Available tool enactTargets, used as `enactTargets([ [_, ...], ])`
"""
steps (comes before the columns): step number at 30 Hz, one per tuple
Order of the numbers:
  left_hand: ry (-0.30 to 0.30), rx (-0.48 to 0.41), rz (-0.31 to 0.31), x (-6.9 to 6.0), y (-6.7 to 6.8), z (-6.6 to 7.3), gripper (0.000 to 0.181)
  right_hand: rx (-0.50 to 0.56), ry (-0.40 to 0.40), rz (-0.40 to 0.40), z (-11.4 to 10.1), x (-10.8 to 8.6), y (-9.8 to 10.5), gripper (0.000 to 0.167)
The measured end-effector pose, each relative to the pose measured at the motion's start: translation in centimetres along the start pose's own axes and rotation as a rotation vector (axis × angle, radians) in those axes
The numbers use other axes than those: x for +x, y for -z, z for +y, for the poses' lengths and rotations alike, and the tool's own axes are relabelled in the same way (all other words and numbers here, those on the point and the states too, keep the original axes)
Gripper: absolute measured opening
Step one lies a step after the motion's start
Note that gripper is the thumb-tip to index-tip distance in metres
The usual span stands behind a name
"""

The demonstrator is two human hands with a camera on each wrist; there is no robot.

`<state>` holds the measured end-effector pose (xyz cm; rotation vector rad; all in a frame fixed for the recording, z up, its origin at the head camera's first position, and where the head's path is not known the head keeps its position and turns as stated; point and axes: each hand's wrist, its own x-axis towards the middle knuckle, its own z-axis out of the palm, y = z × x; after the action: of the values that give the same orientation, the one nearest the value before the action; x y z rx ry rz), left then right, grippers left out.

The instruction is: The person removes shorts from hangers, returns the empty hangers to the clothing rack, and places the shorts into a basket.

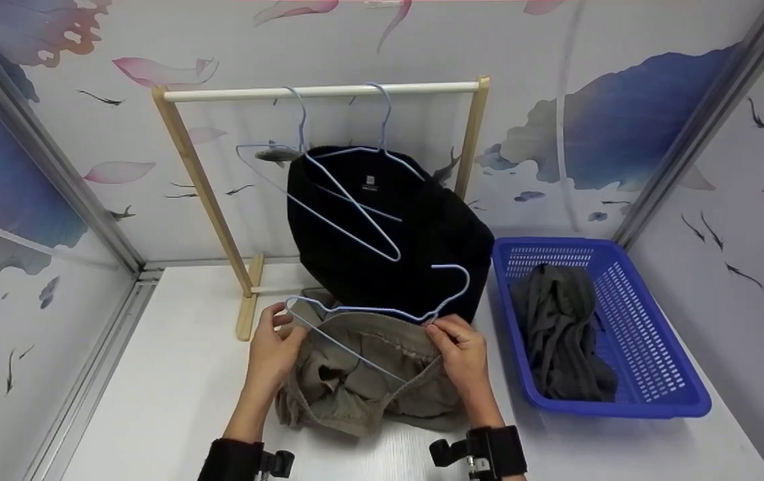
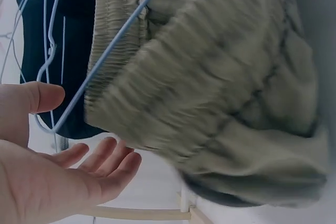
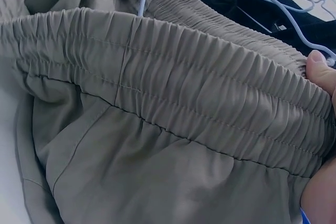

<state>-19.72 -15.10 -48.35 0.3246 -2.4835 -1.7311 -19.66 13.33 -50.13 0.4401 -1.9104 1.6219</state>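
Khaki-olive pants point(image 1: 371, 417) with a gathered elastic waistband lie bunched on the white table. A light-blue wire hanger point(image 1: 371, 309) runs partly inside the waist, its hook pointing up and right. My right hand point(image 1: 465, 351) pinches the waistband close to the base of that hook; the right wrist view shows the thumb point(image 3: 316, 66) on the waistband's edge. Around the hanger's left corner, my left hand point(image 1: 273, 347) has its thumb and fingers apart. In the left wrist view, its fingertips point(image 2: 128, 162) are by the waistband's edge and the hanger wire point(image 2: 121, 32) passes near the thumb.
Behind the pants stands a rack with a white rail point(image 1: 221, 95) and wooden posts. From it hang a black garment point(image 1: 448, 227) on one hanger and a bare blue hanger point(image 1: 341, 227). At right, a blue basket point(image 1: 669, 407) holds a dark grey garment point(image 1: 559, 334).
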Motion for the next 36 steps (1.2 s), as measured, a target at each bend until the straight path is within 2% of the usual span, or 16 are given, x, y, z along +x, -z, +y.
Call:
enactTargets([
  [3, -0.069, 0.023, 0.044, -0.1, -0.2, 0.1, 0.059, -0.002, 0.000, -0.007, -0.2, 0.0, -0.1, 0.009],
  [6, -0.154, 0.088, 0.108, -0.2, -0.3, 0.2, 0.059, -0.004, -0.002, -0.015, -0.2, -0.1, -0.2, 0.010],
  [9, -0.275, 0.177, 0.185, -0.4, -0.7, 0.2, 0.059, 0.004, 0.003, -0.023, -0.2, -0.1, -0.3, 0.010],
  [11, -0.376, 0.242, 0.227, -0.6, -1.1, 0.4, 0.059, 0.004, 0.011, -0.029, -0.2, -0.2, -0.4, 0.010],
  [15, -0.554, 0.352, 0.254, -1.0, -2.1, 0.8, 0.058, 0.001, 0.021, -0.037, -0.1, -0.2, -0.4, 0.010],
  [19, -0.669, 0.442, 0.264, -1.3, -3.0, 1.2, 0.055, -0.001, 0.039, -0.048, -0.2, -0.2, -0.5, 0.010],
  [23, -0.742, 0.482, 0.253, -1.4, -3.9, 1.4, 0.053, 0.000, 0.058, -0.061, -0.4, -0.2, -0.6, 0.011],
  [28, -0.789, 0.525, 0.207, -1.5, -5.0, 1.5, 0.054, -0.010, 0.078, -0.064, -0.6, -0.2, -0.8, 0.012],
  [36, -0.817, 0.611, 0.123, -2.2, -6.2, 1.5, 0.050, -0.029, 0.102, -0.084, 2.1, -0.9, -1.2, 0.015],
])
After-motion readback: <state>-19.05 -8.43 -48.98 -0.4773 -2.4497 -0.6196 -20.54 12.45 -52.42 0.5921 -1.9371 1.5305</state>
